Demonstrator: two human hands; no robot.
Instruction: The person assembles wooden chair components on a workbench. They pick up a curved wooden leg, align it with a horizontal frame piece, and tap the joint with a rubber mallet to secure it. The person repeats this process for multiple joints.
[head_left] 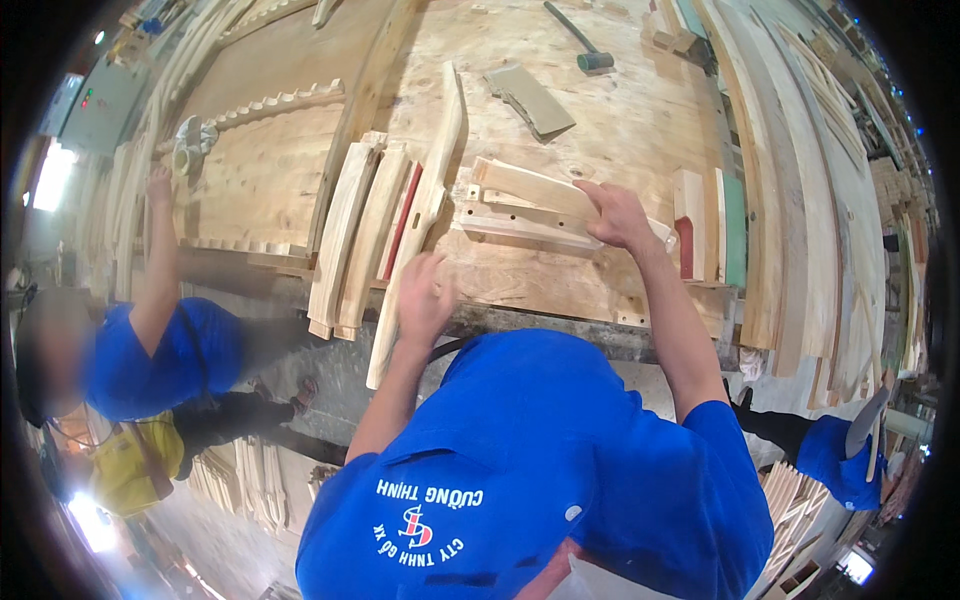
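Note:
My right hand (617,216) is closed on the right end of a pale wooden slat (530,187), its index finger lying along the top. Just under that slat is a wooden rail with dark holes (525,226), flat on the plywood bench. My left hand (427,296) is smeared by motion beside the lower part of a long, curved wooden leg (428,190). Its fingers look bent, but whether they hold anything I cannot make out. The leg lies lengthwise and sticks out past the bench's near edge.
Left of the leg lie wooden boards (345,235) and a red strip (402,220). Upright blocks (708,225) stand at the right. Farther back are a mallet (595,61) and a broken flat piece (530,100). A co-worker (165,350) reaches over the bench at left; another person (835,460) is at right.

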